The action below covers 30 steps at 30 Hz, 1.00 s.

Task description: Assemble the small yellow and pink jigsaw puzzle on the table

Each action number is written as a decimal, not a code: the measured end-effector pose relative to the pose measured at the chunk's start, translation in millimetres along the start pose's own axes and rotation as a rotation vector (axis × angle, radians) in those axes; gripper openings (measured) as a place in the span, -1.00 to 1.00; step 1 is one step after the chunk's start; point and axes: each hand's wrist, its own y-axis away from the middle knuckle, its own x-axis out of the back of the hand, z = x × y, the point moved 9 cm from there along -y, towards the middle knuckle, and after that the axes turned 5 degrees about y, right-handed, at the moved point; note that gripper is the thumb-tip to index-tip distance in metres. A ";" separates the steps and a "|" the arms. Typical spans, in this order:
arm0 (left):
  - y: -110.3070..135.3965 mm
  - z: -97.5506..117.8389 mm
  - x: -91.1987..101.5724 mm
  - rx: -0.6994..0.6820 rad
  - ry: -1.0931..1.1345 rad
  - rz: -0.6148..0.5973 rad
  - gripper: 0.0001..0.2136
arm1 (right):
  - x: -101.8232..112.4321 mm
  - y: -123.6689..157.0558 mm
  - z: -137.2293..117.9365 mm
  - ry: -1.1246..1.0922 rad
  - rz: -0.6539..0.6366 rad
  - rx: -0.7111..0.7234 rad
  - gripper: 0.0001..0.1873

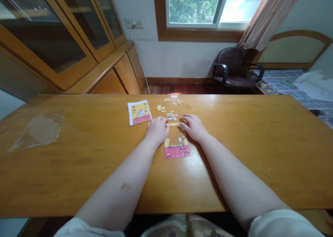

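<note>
On the far left of the wooden table [78, 181] lies a clear plastic bag [39, 129], flat and with nothing showing inside it. Right of that, farther back, is the picture card [139, 112] with a small animal on yellow and red. Then comes the left hand [156, 130], resting palm down at the top left corner of the half-made jigsaw puzzle [177, 147], fingers bent and touching its edge; I cannot tell if it pinches a piece. The puzzle sits in the middle of the table, near the person, with its red bottom rows joined and a bare hole in the yellow part. Just behind it lie the loose puzzle pieces [172, 115], in 4 little heaps. The right hand [194, 128] lies flat on the puzzle's top right edge, holding nothing I can see. The pieces look tiny, thin and light, so fingertips should pinch each by its sides. The joined part would bend and fall apart if lifted; better to slide it flat.
</note>
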 end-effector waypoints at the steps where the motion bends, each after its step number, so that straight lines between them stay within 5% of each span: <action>1: 0.2 0.7 -0.5 -0.010 0.001 -0.001 -0.69 | 0.6 -0.1 -0.1 -0.002 0.008 0.005 -0.64; 11: 0.3 -4.4 -15.9 0.015 -0.063 -0.059 -0.50 | -10.7 3.3 -7.7 0.152 -0.137 0.040 -0.42; 30: -1.7 2.7 -3.6 -0.018 -0.007 0.014 -0.68 | -10.2 3.1 -9.8 0.147 -0.152 0.029 -0.46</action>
